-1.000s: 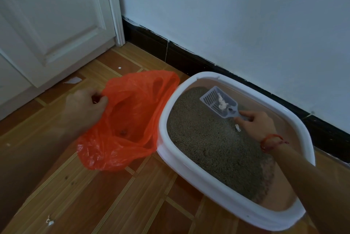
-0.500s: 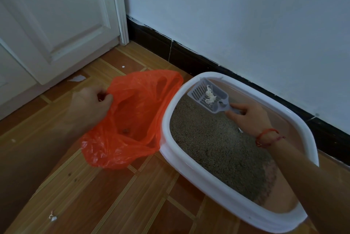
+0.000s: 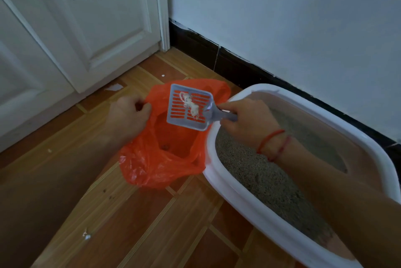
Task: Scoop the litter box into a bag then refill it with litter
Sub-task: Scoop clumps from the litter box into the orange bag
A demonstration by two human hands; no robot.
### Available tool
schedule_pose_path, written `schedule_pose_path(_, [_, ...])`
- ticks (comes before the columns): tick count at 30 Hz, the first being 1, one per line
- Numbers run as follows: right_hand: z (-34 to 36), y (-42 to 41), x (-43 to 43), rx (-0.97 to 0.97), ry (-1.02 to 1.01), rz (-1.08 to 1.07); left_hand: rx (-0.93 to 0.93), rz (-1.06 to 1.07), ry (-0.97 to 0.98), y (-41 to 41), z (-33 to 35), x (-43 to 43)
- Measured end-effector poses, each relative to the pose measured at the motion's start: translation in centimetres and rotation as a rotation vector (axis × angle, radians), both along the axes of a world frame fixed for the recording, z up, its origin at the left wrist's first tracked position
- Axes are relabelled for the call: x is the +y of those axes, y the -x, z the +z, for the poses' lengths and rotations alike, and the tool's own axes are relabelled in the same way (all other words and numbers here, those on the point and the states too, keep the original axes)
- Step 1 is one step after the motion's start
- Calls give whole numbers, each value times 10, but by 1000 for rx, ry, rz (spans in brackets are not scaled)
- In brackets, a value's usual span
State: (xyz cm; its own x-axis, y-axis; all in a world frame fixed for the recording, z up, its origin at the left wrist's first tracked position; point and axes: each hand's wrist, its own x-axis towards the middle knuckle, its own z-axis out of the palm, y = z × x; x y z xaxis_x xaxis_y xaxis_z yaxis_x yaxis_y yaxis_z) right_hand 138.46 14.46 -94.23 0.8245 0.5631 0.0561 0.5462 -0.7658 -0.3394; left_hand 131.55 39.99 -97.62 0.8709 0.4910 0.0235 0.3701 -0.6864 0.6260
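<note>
**Loaded scoop over bag mouth: spill risks at tip-out**

The left hand (image 3: 128, 116) pinches the near edge of the orange bag (image 3: 152, 165), fingers curled round the film, and holds the mouth open. The bag lies on the floor directly below and to the right of this hand. The film looks thin and slack. If the pinch slips or the hand sags, the mouth would likely fold shut and the load would land on the film or the floor.

Between the two hands, the scoop (image 3: 175, 113) hangs above the open mouth with a pale, stringy clump (image 3: 191, 106) lying across its slots. The right hand (image 3: 247, 122) grips the handle, thumb and fingers wrapped round it. The clump looks caught in the slots and may cling when the head is tilted. A hard shake to free it could throw pieces past the bag's edge. The head's near corner sits close to the box rim, so a wide wrist turn may knock it.

Under and behind the right hand stands the litter box (image 3: 238, 198), touching the bag. Its grey litter (image 3: 271, 178) lies uneven, with bare base showing at the far right. Refilling is not yet begun, and no litter supply is in view.

The wood-pattern floor (image 3: 173, 224) carries white scraps (image 3: 86, 235) near the left forearm. A white panelled door (image 3: 65, 29) stands beyond the left hand. A dark skirting (image 3: 238, 66) and a pale wall (image 3: 282, 18) run beyond the right hand.
</note>
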Motion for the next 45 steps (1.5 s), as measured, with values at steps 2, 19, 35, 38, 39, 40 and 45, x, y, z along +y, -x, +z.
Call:
schedule_pose_path(2, [-5,1,14,-94,55,26,-14,22,10,0,1,0])
schedule_pose_path(19, [-17,-8,-6,-82,-5,-111,-11,-70,-16,3,-2,0])
schedule_pose_path(35, [-4,13,-163,233,307,-438,32,-221,-79,1,-8,-24])
schedule_pose_path(38, [-3,17,-182,212,451,-466,29,-231,-87,-1,-11,-27])
schedule_pose_path(39, [-2,17,-186,222,518,-473,30,-230,-86,-2,-12,-27])
schedule_pose_path(40, [-1,18,-189,250,594,-477,29,-232,-88,-2,-13,-27])
schedule_pose_path(45, [-4,28,-187,417,791,-497,36,-251,-97,-4,-18,-26])
